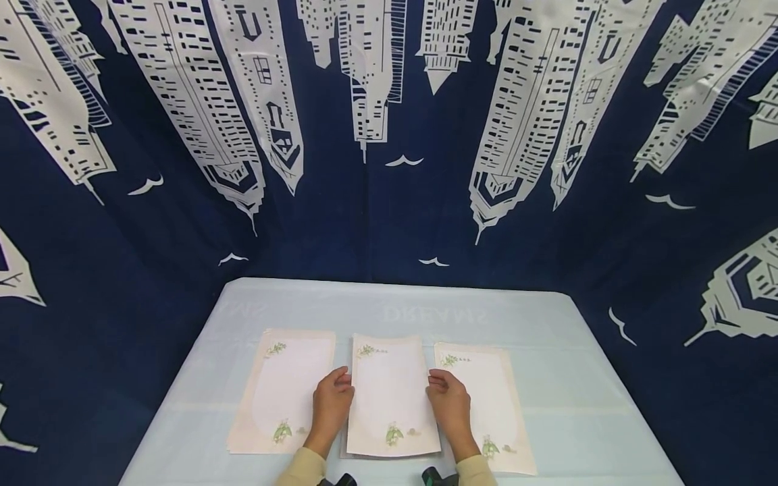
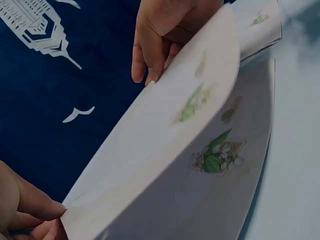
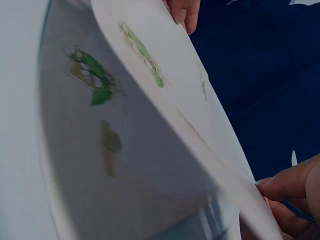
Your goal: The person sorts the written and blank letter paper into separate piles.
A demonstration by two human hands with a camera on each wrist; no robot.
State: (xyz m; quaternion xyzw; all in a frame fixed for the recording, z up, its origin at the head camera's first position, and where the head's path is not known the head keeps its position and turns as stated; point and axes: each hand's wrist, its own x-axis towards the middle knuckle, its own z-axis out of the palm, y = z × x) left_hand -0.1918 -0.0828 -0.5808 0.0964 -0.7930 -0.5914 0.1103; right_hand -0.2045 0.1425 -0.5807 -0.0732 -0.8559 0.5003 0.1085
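A pale sheet of stationery paper (image 1: 392,388) with green plant prints is held up in the middle. My left hand (image 1: 331,405) pinches its left edge between thumb and fingers, while my right hand (image 1: 451,408) does the same at the right edge. Both wrist views show the raised sheet bowed along its length. Under it lies another printed sheet (image 2: 210,195), apart from it at the near end. In the right wrist view, the thumb of my right hand (image 3: 295,190) presses on the paper's margin.
A matching sheet (image 1: 282,391) lies to the left, and another (image 1: 486,405) to the right, partly behind my right hand and forearm. They rest on a white-covered table (image 1: 589,378). A dark blue cloth (image 1: 365,223) with white building prints hangs behind and around it.
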